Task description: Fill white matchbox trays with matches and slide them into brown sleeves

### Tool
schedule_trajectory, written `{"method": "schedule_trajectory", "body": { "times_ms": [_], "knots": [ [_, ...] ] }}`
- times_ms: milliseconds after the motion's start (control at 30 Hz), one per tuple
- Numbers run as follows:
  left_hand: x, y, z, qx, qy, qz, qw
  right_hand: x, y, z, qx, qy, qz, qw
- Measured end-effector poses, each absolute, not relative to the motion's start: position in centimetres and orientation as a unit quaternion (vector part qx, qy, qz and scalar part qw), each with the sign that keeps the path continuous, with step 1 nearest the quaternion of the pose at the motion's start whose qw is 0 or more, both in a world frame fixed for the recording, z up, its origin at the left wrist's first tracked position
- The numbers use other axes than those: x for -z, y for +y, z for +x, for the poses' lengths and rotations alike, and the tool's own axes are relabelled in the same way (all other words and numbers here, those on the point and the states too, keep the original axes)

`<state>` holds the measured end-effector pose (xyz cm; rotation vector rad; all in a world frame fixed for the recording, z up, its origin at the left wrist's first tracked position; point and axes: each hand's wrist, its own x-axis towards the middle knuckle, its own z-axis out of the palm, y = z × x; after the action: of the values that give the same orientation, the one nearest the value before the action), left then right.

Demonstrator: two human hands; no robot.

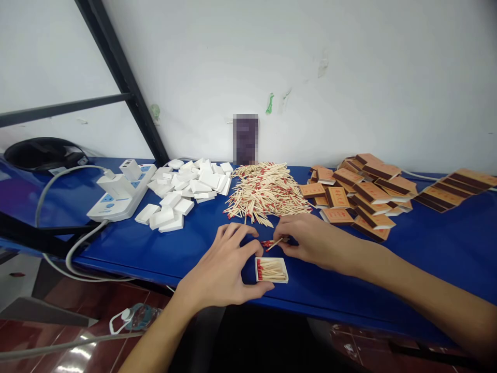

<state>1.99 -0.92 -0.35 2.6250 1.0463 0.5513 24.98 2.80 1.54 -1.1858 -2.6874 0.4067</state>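
Note:
A white inner matchbox tray point(287, 278) lies near the front edge of the blue table, filled with matches point(271, 269) whose red heads point left. My left hand point(221, 272) is curved around the tray, gripping it between thumb and forefinger. Just behind the tray, my right hand point(308, 239) pinches a small bunch of matches point(268, 243), red heads also towards the left. Its fingers partly hide the bunch. A large heap of loose matches point(267, 189) lies directly beyond both hands.
White trays point(186, 181) are piled left of the heap, and orange-brown matchbox sleeves point(365, 189) on the right. A power strip point(124, 194) with cables stands at the left on the blue table point(128, 248). A pixelated dark rectangle point(246, 139) is against the wall.

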Motion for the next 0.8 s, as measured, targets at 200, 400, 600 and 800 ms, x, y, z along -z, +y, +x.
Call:
{"method": "schedule_trajectory", "body": {
  "times_ms": [200,400,600,800],
  "knots": [
    [0.5,-0.9,2.1,-0.201,0.371,0.898,0.126,-1.8,3.1,24.3,-0.148,-0.892,-0.42,0.084],
    [0.4,-0.9,2.1,-0.201,0.38,0.893,0.136,-1.5,3.6,24.5,-0.167,-0.888,-0.414,0.115],
    [0.2,-0.8,2.1,-0.203,0.385,0.889,0.141,-2.1,3.6,25.1,-0.18,-0.886,-0.407,0.131],
    [0.2,-0.9,2.2,-0.196,0.387,0.89,0.142,-2.5,2.0,24.4,-0.205,-0.902,-0.357,0.131]
  ]
}}
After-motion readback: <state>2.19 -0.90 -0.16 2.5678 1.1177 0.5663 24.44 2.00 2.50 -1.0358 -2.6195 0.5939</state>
